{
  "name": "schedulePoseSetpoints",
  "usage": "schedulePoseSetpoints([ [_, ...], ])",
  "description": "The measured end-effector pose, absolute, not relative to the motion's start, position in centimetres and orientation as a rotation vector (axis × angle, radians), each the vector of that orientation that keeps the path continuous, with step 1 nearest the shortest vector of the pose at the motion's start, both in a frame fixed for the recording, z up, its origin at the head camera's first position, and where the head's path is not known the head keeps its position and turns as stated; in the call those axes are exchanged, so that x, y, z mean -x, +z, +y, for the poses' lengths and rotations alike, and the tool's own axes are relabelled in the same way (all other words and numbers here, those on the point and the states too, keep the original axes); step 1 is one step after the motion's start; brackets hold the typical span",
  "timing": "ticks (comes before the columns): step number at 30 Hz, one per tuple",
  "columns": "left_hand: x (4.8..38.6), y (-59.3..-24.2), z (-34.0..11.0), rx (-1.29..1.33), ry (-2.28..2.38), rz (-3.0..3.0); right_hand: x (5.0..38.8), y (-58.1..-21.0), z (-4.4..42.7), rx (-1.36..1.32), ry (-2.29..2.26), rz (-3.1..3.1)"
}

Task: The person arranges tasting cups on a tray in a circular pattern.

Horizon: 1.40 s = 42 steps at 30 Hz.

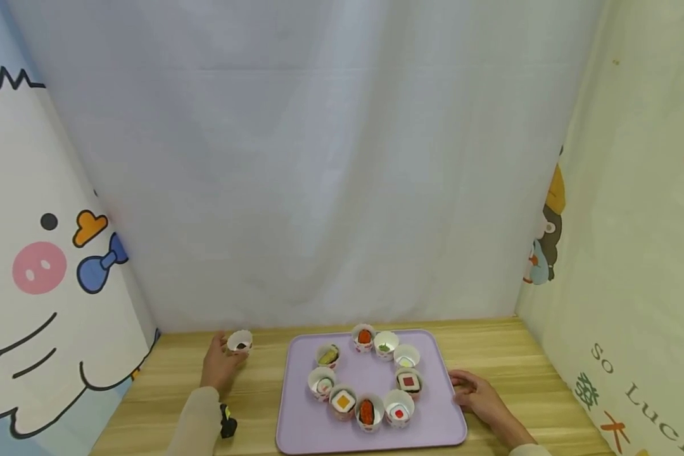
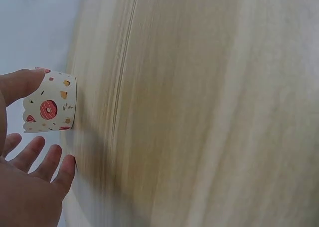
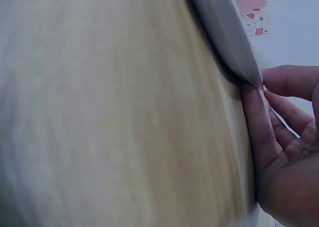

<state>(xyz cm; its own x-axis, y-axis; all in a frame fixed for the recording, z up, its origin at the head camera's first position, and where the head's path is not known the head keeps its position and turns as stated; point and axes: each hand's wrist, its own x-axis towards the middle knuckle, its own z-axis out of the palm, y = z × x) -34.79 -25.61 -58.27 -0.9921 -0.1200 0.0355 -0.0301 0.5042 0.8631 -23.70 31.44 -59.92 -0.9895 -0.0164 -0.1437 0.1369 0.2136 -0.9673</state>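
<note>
At the far left of the table stands a paper cup with a dark piece inside; its side bears donut and cake prints. My left hand is at this cup, thumb overlapping its wall, the other fingers spread apart from it. My right hand is at the right edge of a lilac tray. In the right wrist view, the tray rim lies between the tips of my thumb and fingers. Several printed paper cups with toy-like sushi pieces stand in a ring on the tray, including an orange-topped piece.
A small black object with a yellow mark is beside my left sleeve. Behind the wooden table hangs a plain pale curtain. Printed cloths hang at the left and right.
</note>
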Motion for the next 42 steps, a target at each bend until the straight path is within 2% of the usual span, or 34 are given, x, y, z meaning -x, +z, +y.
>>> schedulePoseSetpoints([
  [18,35.2,-60.1,-25.1,-0.149,-1.374,-2.595,23.2,-60.2,30.8,-0.106,-1.884,2.327],
  [42,34.7,-58.4,-23.1,-0.137,-1.343,-2.591,23.6,-59.6,31.2,-0.132,-1.888,2.359],
])
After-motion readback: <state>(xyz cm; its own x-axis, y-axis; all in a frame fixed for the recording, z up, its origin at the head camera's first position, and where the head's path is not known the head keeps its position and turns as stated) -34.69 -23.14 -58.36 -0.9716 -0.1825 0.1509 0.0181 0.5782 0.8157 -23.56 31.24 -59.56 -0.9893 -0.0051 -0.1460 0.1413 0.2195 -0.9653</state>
